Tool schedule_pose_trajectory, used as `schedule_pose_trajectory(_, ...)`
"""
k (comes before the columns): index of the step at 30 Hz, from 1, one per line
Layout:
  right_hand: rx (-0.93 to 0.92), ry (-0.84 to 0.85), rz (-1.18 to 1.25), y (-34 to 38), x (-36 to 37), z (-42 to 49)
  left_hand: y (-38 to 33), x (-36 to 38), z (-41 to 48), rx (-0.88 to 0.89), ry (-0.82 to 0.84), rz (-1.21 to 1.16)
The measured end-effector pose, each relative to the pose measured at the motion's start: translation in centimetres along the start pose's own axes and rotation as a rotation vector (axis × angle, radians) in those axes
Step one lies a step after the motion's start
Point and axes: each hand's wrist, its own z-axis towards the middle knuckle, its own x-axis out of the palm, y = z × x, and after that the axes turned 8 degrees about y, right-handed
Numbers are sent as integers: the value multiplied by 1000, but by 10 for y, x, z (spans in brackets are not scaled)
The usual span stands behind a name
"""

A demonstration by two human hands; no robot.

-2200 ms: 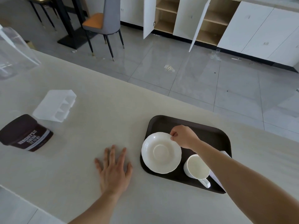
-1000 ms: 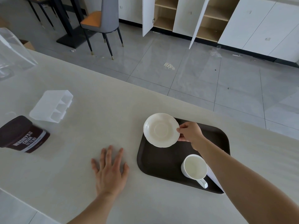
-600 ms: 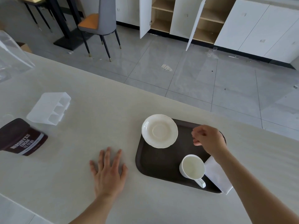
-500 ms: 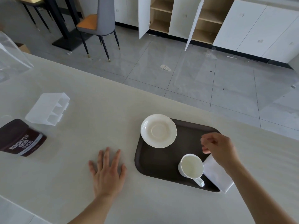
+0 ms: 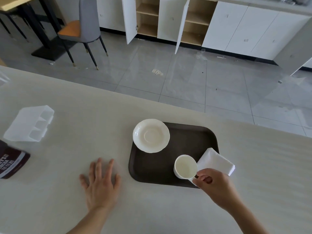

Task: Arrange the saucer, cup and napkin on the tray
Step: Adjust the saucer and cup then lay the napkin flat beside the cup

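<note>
I see the round white ceramic saucer (image 5: 151, 135) with its scalloped rim and shallow centre ring sitting at the 10 o'clock corner of the dark brown rectangular plastic tray (image 5: 189, 141), its edge hanging slightly past the tray's rim toward the pale cream counter (image 5: 81, 125). The saucer holds nothing. The small white ceramic cup (image 5: 185, 166) stands upright at the tray's 5 o'clock corner, mouth up and empty inside. The folded white cloth napkin (image 5: 215, 162) lies at the tray's 4 o'clock edge, partly on the tray and partly over the counter, just beside the cup and touching it as far as I can tell.

My right hand (image 5: 213, 184) comes in from 5 o'clock; its grip is curled closed at the cup's handle, thumb and forefinger pinched around it, the handle itself mostly hidden by the fingers. My left hand (image 5: 101, 186) lies flat on the counter at the tray's 8 o'clock side, fingers spread wide, holding nothing, apart from the tray.

Far out at 9 o'clock a translucent white plastic divided container (image 5: 28, 124) rests tipped on the counter, its compartments empty, with a dark brown cocoa tub (image 5: 10, 163) lying on its side just below it
</note>
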Motion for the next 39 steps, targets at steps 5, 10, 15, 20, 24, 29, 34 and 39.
schedule_pose_trajectory(5, -15, -2, -107, -1, 9, 3, -2, -3, -1, -3, 3, -8)
schedule_pose_trajectory(10, -18, -144, -120, 1, 23, 5, -2, -2, -1, -3, -1, -7)
schedule_pose_trajectory(15, -75, -289, -111, 9, 35, 18, -2, -2, -1, -4, 6, 7)
schedule_pose_trajectory(20, -52, -355, -105, 14, 36, 36, -2, -4, -1, -1, 6, 1)
schedule_pose_trajectory(24, -16, -371, -105, 20, 30, 53, -4, -6, -1, -4, 4, -6)
schedule_pose_trajectory(29, 4, -384, -94, 28, 24, 72, -3, -6, -1, -8, 28, -4)
schedule_pose_trajectory(34, 38, -416, -78, 35, 26, 84, -4, -6, -1, -11, 32, -10)
schedule_pose_trajectory(39, 76, -415, -36, 38, 31, 86, -4, -7, -2, -5, 33, -17)
